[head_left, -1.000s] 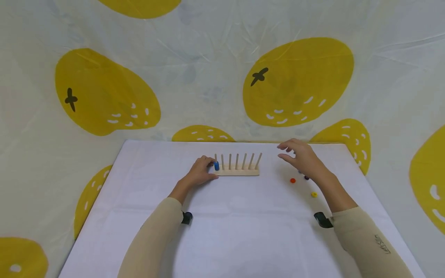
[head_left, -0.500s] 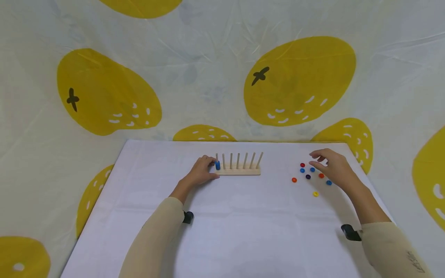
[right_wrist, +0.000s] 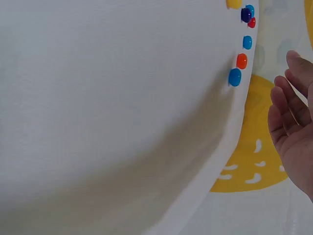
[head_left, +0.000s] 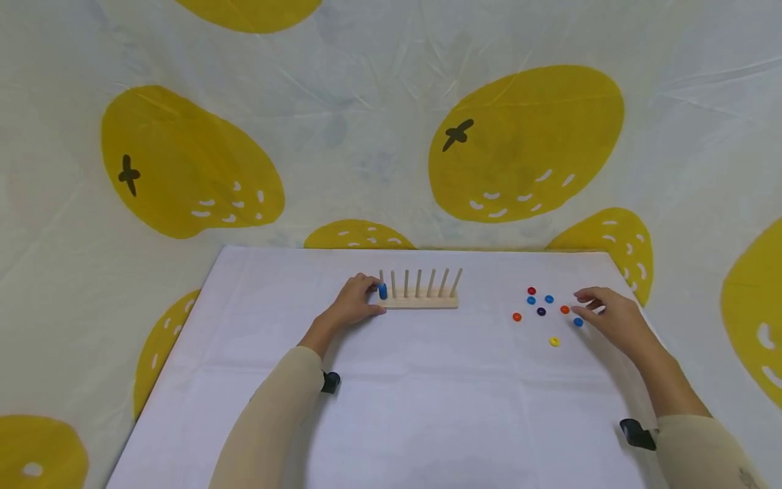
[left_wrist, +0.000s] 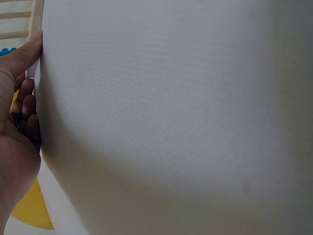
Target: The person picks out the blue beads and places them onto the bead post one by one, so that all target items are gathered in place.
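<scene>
My left hand (head_left: 354, 301) grips the left end of a wooden peg rack (head_left: 421, 303), thumb at its front edge and fingers behind. Blue beads (head_left: 382, 291) are stacked on the leftmost peg, beside my fingers; the other pegs are bare. In the left wrist view, the thumb of this hand (left_wrist: 19, 63) lies against the rack (left_wrist: 35, 17). My right hand (head_left: 617, 319) hovers on the right, above the table, thumb and fingers apart and holding nothing. Closest to its fingertips are an orange bead (head_left: 565, 310) and a blue bead (head_left: 578, 322).
More loose beads lie left of my right hand: a red one (head_left: 531, 291), a dark purple one (head_left: 541, 312), another orange one (head_left: 516, 317), a yellow one (head_left: 554, 341) and two blue ones. A white cloth covers the table (head_left: 427, 394). Behind it hangs a patterned curtain (head_left: 366, 136).
My right hand has moved right and lower, from between the rack and the beads to the right side of the beads, uncovering them. The left hand stays at the rack.
</scene>
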`<state>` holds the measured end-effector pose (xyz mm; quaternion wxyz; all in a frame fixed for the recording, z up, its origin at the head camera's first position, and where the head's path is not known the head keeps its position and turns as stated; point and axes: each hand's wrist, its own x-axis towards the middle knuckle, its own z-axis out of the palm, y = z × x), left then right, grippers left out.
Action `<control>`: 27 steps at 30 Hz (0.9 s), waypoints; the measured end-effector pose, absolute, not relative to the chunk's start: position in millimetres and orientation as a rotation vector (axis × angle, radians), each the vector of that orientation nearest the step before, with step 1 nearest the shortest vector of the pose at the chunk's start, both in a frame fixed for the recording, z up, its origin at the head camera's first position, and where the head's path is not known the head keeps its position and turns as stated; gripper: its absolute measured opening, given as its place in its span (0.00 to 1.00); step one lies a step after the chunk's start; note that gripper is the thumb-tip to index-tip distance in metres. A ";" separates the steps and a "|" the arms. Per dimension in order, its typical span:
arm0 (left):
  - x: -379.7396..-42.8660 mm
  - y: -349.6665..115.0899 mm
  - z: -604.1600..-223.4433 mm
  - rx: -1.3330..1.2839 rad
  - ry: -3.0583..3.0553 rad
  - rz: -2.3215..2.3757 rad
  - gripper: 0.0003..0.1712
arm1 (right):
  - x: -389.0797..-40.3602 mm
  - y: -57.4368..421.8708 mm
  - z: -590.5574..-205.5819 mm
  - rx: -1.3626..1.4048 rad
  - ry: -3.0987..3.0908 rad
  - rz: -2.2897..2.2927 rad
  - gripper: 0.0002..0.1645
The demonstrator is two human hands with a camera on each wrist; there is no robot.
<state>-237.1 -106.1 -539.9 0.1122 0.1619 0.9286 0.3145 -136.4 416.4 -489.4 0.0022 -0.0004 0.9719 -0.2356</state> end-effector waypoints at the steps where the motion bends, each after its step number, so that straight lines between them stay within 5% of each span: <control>1: -237.2 -106.1 -539.9 0.475 2.725 0.925 0.38 | -135.4 417.9 -492.1 0.008 3.045 -0.743 0.27; 27: -238.2 -106.7 -541.7 0.497 2.739 0.904 0.37 | -127.1 426.0 -522.4 0.144 2.914 -0.738 0.25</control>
